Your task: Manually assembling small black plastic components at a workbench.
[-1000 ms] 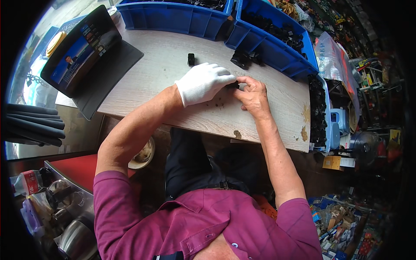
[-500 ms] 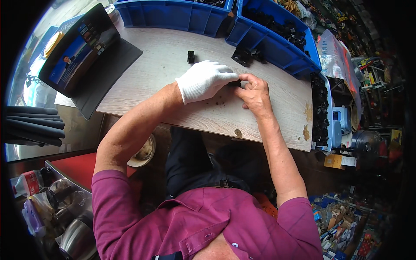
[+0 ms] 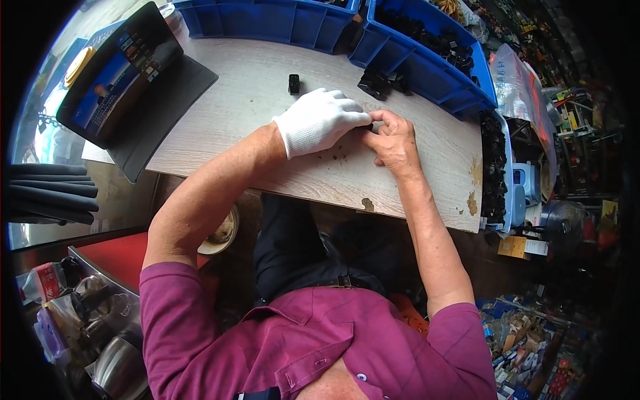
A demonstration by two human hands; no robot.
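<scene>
- The left hand (image 3: 319,122), in a white knitted glove, lies on the pale wood-grain tabletop (image 3: 253,107) with its fingers curled round a small black plastic part (image 3: 369,125).
- Only a sliver of that part shows, pinched between the gloved fingertips and the bare right hand (image 3: 393,140), near the middle of the table.
- The right hand is bare, with fingers bent in and its thumb and forefinger closed on the same part from the other side; the two hands touch.
- A second small black block (image 3: 294,83) stands alone on the table, just beyond the gloved hand and apart from it.
- A loose cluster of black parts (image 3: 381,81) lies at the far edge, against the blue plastic bin (image 3: 427,67) that holds more black pieces.
- Another blue bin (image 3: 267,20) sits to its left along the far edge.
- A tablet with a lit screen (image 3: 117,73) leans in a dark folding case at the table's left end.
</scene>
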